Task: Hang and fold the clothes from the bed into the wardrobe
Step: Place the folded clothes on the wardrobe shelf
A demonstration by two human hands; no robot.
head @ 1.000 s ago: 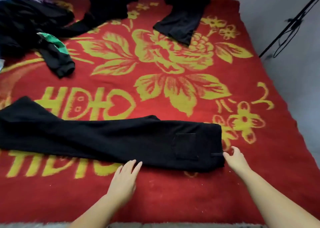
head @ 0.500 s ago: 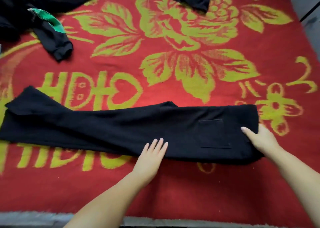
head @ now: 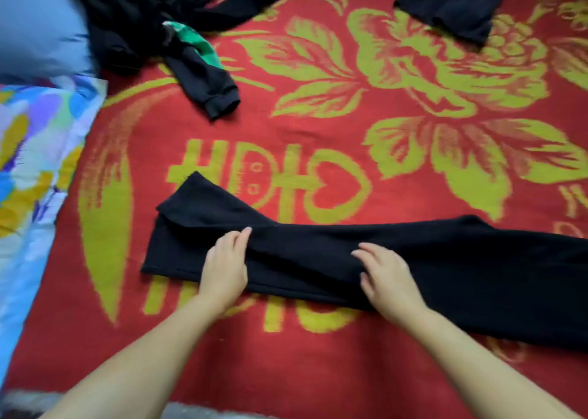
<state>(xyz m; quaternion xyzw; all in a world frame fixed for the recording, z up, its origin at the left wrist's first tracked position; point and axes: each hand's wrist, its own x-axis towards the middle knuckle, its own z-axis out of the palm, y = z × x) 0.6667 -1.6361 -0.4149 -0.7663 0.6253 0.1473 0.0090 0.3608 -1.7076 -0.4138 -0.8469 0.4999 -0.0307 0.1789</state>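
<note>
1. The black trousers (head: pixel 413 269) lie flat across the red flowered blanket (head: pixel 318 116), legs laid together, leg ends to the left, the rest running off the right edge of view.
2. The left hand (head: pixel 224 270) rests palm-down on the trousers near the leg ends, fingers together and nearly straight, gripping nothing.
3. The right hand (head: pixel 386 277) lies flat on the trousers just right of the left, fingers loosely spread, holding nothing.
4. Beyond the trousers, well apart: a heap of dark clothes (head: pixel 143 14) with one green-trimmed sleeve (head: pixel 200 68) trailing out (count within the heap unclear), and one separate black garment (head: pixel 455 5) at far right.
5. Left of the trousers sit two pillows: one patterned (head: pixel 35 151), one plain blue (head: pixel 35 27).
</note>
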